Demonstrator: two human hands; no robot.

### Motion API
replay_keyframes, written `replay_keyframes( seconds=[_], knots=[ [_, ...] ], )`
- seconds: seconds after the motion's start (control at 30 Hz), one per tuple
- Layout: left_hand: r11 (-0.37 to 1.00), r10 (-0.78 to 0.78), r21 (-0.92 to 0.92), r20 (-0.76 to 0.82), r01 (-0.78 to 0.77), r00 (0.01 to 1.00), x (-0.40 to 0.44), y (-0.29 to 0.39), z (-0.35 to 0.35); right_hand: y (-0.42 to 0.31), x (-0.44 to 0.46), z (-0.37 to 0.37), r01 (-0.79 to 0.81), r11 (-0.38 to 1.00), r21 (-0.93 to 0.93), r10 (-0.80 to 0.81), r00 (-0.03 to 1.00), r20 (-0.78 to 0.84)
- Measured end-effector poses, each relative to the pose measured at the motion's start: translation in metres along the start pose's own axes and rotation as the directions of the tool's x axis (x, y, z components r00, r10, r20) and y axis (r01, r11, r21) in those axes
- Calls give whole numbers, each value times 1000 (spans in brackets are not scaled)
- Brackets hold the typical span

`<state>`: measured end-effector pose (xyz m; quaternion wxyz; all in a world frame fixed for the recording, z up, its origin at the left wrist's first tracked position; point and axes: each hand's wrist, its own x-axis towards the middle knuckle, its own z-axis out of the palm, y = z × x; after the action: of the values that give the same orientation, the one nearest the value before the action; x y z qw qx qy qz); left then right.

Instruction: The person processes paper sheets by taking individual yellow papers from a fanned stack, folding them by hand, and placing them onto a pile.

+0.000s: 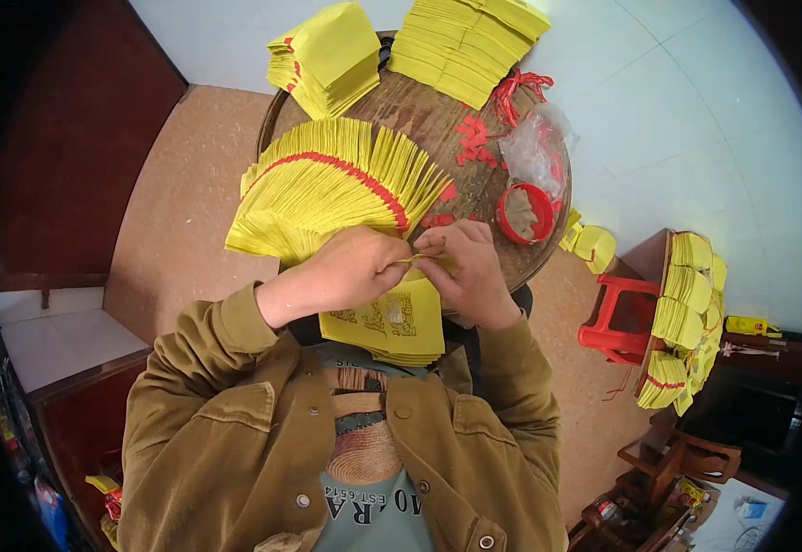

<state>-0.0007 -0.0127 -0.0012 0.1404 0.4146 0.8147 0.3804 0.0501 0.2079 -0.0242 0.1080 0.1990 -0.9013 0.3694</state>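
Note:
My left hand (350,269) is closed in a pinch on a folded yellow paper (410,259), seen almost edge-on. My right hand (464,269) pinches the same paper from the other side, thumb and fingers together. Just below the hands a stack of yellow paper sheets (390,327) with dark printing lies near my lap, partly covered by my left hand. Beyond my left hand spreads a large fan of folded yellow papers (327,198), with a red band of small pieces running across it in an arc.
On the round wooden table (419,110) are two yellow paper stacks (332,55), loose red paper pieces (475,143), red cords (516,92), a clear plastic bag (537,152) and a red bowl (524,213). A red stool (617,317) stands at the right, beside more yellow bundles (681,317).

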Motion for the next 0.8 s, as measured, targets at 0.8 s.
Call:
replay_keyframes(
  seconds=[0.8],
  knots=[
    [981, -131, -187, -438, 53, 889, -5, -8, 7, 79, -9, 26, -458, 860, 226, 505, 827, -247]
  ],
)
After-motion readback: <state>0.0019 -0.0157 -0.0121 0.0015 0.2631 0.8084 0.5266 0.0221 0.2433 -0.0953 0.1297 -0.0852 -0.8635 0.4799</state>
